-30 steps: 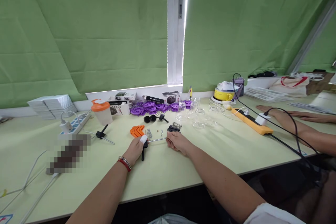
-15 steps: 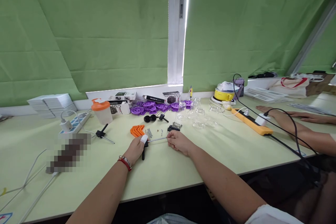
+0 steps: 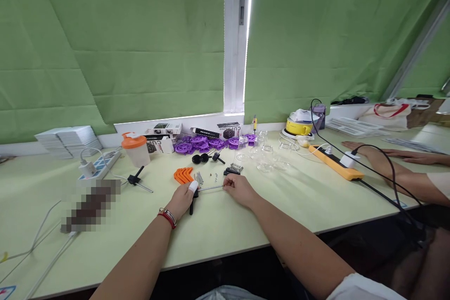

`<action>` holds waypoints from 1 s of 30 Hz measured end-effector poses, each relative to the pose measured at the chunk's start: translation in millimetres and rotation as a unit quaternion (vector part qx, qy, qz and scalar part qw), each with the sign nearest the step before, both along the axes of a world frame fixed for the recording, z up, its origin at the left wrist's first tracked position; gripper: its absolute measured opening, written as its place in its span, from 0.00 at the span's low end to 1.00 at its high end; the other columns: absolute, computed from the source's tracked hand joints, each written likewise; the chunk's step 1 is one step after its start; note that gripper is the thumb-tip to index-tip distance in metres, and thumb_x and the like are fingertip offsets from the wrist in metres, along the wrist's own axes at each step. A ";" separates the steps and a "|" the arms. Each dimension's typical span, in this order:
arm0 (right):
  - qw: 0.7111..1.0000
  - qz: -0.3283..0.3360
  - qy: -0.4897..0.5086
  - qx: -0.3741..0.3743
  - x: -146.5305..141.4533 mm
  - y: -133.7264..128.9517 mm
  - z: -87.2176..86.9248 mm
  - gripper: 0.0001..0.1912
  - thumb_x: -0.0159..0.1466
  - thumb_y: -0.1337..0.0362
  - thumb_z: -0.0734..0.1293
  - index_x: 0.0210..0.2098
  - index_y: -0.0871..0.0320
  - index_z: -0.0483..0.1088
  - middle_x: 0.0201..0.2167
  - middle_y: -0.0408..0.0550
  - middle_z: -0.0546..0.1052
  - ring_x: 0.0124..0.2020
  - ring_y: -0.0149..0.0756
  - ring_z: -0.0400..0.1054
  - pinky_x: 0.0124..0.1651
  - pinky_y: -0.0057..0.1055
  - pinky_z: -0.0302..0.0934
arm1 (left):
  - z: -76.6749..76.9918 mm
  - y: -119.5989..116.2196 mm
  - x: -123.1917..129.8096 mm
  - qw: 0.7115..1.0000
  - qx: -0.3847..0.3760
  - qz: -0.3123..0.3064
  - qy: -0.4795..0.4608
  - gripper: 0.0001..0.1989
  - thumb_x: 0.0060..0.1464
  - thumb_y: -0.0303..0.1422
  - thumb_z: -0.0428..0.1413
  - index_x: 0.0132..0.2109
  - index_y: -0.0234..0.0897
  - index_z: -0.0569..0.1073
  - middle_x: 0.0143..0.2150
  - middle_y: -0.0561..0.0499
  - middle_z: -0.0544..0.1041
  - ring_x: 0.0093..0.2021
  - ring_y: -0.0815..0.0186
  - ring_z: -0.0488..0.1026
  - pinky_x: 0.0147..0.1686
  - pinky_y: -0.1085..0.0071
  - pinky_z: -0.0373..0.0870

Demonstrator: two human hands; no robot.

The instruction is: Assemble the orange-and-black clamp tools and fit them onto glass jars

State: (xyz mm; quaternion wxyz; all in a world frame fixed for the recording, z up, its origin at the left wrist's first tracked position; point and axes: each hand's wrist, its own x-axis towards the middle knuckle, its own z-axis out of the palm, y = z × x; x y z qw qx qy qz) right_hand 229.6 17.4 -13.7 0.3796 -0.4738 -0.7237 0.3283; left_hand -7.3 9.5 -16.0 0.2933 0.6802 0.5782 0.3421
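My left hand (image 3: 183,198), its thumb wrapped in white, is closed around a black plastic piece (image 3: 191,204) with a bar pointing toward me. A thin metal rod (image 3: 211,188) runs from that piece to my right hand (image 3: 239,188), whose fingers pinch its far end. Just beyond my left hand lie orange angled pieces (image 3: 183,176) and metal pins (image 3: 199,177). Tiny screws (image 3: 216,177) are scattered past the rod. Springs (image 3: 235,168) and black parts (image 3: 230,173) lie behind my right hand. A similar black piece with a rod (image 3: 135,177) rests to the left.
Purple parts (image 3: 197,144), boxes (image 3: 230,130) and clear cups (image 3: 265,152) line the back. An orange-lidded shaker (image 3: 136,149) stands left, near a power strip (image 3: 101,167). At right are an orange power strip (image 3: 333,163), cables and another person's arms (image 3: 383,168).
Both hands keep the same hold on the black piece and the rod. The view has shifted very slightly; nothing else has visibly moved.
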 end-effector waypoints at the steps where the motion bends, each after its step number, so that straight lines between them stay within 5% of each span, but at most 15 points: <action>1: 1.000 0.001 -0.003 -0.002 0.1 -0.2 0.5 0.01 0.54 0.67 0.65 0.28 0.57 0.69 0.26 0.42 0.72 0.27 0.29 0.62 0.31 0.26 0.56 | -0.5 0.4 -0.3 1.000 0.001 -0.001 0.003 0.22 0.56 0.45 0.41 0.35 0.34 0.73 0.31 0.46 0.73 0.34 0.58 0.68 0.38 0.64 0.62; 30: 0.998 0.008 -0.058 -0.015 0.2 -0.7 3.4 0.10 0.62 0.61 0.59 0.27 0.57 0.67 0.24 0.42 0.70 0.27 0.31 0.61 0.32 0.28 0.53 | -2.0 0.4 0.1 1.000 -0.011 0.005 -0.001 0.23 0.57 0.47 0.41 0.35 0.35 0.73 0.32 0.46 0.74 0.35 0.58 0.69 0.38 0.65 0.63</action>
